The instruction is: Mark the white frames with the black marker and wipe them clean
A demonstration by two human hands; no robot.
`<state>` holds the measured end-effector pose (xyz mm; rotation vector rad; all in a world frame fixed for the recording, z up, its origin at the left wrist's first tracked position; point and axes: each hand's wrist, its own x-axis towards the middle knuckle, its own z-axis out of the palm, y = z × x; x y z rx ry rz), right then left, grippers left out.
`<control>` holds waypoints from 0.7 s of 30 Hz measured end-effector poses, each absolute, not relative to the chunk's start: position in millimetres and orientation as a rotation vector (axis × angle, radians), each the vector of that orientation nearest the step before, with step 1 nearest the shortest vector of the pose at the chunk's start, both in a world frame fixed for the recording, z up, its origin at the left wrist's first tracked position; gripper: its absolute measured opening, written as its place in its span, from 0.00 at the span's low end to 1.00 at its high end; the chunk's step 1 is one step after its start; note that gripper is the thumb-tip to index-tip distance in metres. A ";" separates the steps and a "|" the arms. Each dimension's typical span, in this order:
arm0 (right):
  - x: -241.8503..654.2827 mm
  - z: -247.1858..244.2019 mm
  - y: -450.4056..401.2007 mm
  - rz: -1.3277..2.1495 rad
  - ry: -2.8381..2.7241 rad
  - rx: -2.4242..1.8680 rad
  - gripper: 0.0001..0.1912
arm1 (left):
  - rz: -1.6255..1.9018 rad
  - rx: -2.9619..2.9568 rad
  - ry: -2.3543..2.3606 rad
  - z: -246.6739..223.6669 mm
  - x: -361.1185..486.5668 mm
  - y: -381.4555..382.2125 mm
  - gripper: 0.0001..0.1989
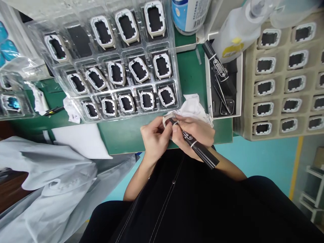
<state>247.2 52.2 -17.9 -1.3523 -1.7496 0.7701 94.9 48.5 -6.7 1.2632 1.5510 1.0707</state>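
Observation:
My left hand (156, 137) pinches a small white plastic frame (167, 118), mostly covered by my fingers. A black marker pen (199, 148) lies in my right hand (193, 132), its tip end against the frame and its back end slanting down to the right. Both hands meet above the front edge of the green table. Just behind them sits a crumpled white cloth (193, 107). Beyond, a clear plastic tray (177, 84) bears rows of similar white frames with dark openings, such as one frame (167, 96) near its front right corner.
On the right stands a beige tray (249, 135) of more frames. A white box (209, 98) holds another marker (217, 65) and tweezers (222, 94). Bottles (239, 32) stand at the back. At left are a white sheet (81, 141) and a grey-clad person's sleeve (50, 162).

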 end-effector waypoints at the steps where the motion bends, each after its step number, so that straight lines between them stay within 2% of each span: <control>1: 247.3 -17.5 51.8 0.698 -1.731 -1.360 0.10 | 1.067 1.260 1.554 -7.3 95.0 47.7 0.15; 7: 247.4 -15.8 51.3 0.477 -1.675 -1.312 0.18 | 1.072 1.225 1.555 -7.4 96.7 45.5 0.17; 14: 254.1 3.0 46.6 0.656 -1.718 -1.379 0.06 | 1.079 1.235 1.552 -9.7 95.4 44.2 0.18; 21: 258.4 3.0 48.8 0.750 -1.756 -1.335 0.08 | 1.065 1.223 1.564 -8.7 96.5 45.5 0.18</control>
